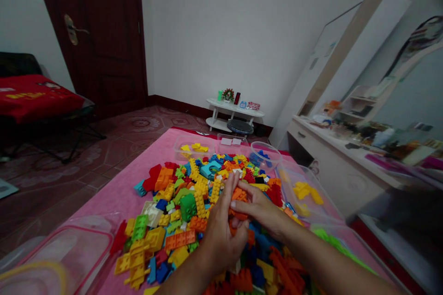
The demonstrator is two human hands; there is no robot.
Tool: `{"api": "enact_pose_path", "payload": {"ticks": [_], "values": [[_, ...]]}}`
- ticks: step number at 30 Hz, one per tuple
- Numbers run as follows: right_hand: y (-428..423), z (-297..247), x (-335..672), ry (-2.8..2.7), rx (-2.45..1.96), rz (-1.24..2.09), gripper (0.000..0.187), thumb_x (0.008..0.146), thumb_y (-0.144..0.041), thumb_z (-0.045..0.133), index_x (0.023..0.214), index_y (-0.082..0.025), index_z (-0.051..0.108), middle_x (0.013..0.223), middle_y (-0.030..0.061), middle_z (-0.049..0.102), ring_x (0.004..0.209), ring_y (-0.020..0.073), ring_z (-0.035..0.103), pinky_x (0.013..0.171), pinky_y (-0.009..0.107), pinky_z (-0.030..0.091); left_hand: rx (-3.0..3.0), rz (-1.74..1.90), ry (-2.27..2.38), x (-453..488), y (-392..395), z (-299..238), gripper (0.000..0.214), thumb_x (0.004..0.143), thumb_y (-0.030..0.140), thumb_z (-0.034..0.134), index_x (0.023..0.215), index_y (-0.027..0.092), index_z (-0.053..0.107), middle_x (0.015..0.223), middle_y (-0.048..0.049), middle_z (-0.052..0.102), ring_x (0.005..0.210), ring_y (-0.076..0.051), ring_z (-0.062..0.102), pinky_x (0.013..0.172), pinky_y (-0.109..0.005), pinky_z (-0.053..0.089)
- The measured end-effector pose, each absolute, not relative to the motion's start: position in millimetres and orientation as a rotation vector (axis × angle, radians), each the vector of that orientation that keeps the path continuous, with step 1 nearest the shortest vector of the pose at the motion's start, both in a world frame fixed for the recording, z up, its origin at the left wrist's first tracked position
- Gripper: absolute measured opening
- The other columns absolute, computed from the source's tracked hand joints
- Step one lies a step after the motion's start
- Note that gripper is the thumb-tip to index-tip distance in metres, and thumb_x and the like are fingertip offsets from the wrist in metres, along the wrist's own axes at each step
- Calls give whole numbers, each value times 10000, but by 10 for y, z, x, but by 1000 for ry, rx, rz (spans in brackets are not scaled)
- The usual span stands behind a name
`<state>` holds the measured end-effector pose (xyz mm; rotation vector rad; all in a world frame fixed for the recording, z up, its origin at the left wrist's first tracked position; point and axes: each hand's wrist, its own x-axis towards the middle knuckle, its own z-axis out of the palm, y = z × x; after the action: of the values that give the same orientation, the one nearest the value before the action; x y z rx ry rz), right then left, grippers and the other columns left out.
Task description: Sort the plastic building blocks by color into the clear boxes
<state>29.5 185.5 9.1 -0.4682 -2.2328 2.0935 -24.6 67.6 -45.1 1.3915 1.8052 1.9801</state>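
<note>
A big heap of coloured plastic building bricks (pixel 194 203) covers a pink cloth (pixel 117 193). Both my hands meet over the middle of the heap. My left hand (pixel 221 233) is curled around orange bricks (pixel 238 214), fingers pointing up. My right hand (pixel 258 207) comes from the right and pinches an orange brick (pixel 238 193) at the same spot. The bricks between my palms are partly hidden.
Clear tubs stand around the heap: one with yellow bricks (pixel 192 148), a round one with blue bricks (pixel 265 154), a tub at the right (pixel 304 193), a pink-rimmed one (pixel 69 249) front left. A white dresser (pixel 332 156) is right, a low shelf (pixel 233 113) and dark door (pixel 100 32) behind.
</note>
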Motion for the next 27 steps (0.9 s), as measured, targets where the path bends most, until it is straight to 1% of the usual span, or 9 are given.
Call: {"api": "enact_pose_path", "payload": {"ticks": [4,7,10,12,14,18,23,25,27], "values": [[1893,175,247,-2256,-561,1986,521,712,-373,709,1162,-184,529,644,-14,659,484,128,617,471,217,495,1284,1987,1808,-224,671,-449,861,774,79,505,1484,300,71,1570,-26,116,1429,-244,130,1165,-438,186],[2150,328,54,-2096,-637,1882,418,752,-398,668,1094,-200,530,551,-27,624,443,119,597,433,197,483,1130,2122,1684,-217,711,-434,803,804,103,484,1478,303,96,1571,-26,98,1428,-247,134,1124,-431,300],[2551,455,-313,-1855,-679,1818,274,735,-313,687,945,-216,539,677,-2,653,546,132,644,486,216,523,991,2170,1624,-230,753,-434,741,823,109,467,1463,312,156,1551,-32,181,1410,-234,213,1083,-409,378],[2810,483,-611,-1741,-741,1808,214,761,-277,657,923,-215,533,703,7,647,569,135,645,512,233,532,989,2139,1648,-242,762,-453,718,826,107,465,1455,316,190,1536,-35,225,1401,-234,239,1078,-413,389],[3012,473,-899,-1681,-786,1801,183,805,-265,604,959,-211,520,687,1,626,566,127,632,556,253,543,1024,2105,1677,-252,759,-482,706,826,107,466,1451,317,211,1530,-38,245,1397,-244,250,1073,-424,397],[3221,430,-1282,-1607,-818,1876,217,863,-311,532,1032,-177,509,744,36,620,621,138,634,625,301,554,1071,2099,1698,-256,749,-528,690,834,116,468,1450,312,226,1517,-59,280,1378,-259,297,1053,-437,421],[3152,409,-1239,-1515,-798,1930,354,903,-386,448,1172,-156,434,1031,140,597,792,177,656,687,344,554,1003,2130,1682,-248,774,-516,635,844,137,468,1427,302,277,1494,-75,327,1358,-253,337,1032,-426,441],[2979,400,-1051,-1481,-781,1920,365,901,-406,448,1181,-174,426,1142,149,559,857,171,650,711,325,551,983,2131,1682,-253,784,-512,608,845,143,475,1410,290,305,1477,-82,354,1347,-245,358,1024,-413,449],[2710,393,-779,-1466,-739,1923,309,882,-380,488,1127,-192,473,1177,119,562,895,156,646,735,294,544,988,2141,1677,-265,789,-520,580,850,149,477,1396,276,324,1458,-86,378,1333,-234,380,1023,-401,448]]}}
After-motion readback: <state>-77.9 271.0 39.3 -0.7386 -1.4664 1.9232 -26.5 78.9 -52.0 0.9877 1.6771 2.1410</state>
